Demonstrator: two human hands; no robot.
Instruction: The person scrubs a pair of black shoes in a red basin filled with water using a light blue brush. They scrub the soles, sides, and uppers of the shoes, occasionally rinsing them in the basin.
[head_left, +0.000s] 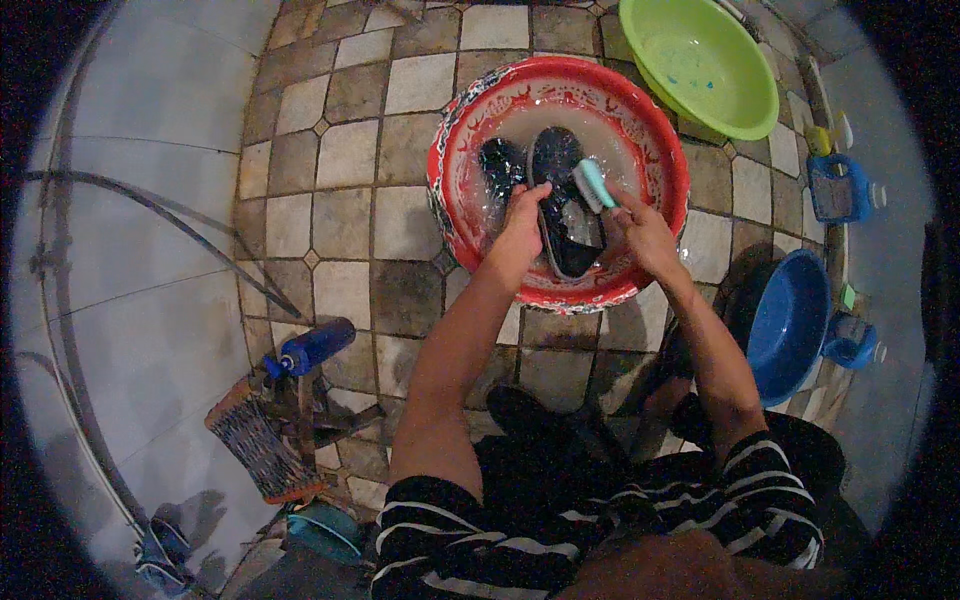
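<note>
A red enamel basin (661, 225) with cloudy water stands on the floor before me. My left hand (527, 225) grips the left side of a wet black shoe (556, 161), which lies over the basin with its light sole edge to the left. In my right hand (637, 229) is a scrub brush (595, 184) with a mint-green back and pale bristles, its head against or close to the shoe's right side; actual contact is unclear. A second black shoe (501, 166) sits partly in the water, left of the first.
A lime-green basin (694, 67) stands beyond at the right, a blue basin (791, 330) nearer me. Blue jugs (840, 189) line the right wall. On the left are a blue pump bottle (319, 346), a woven-topped stool (259, 442), a teal container (326, 531) and a dark hose (172, 206).
</note>
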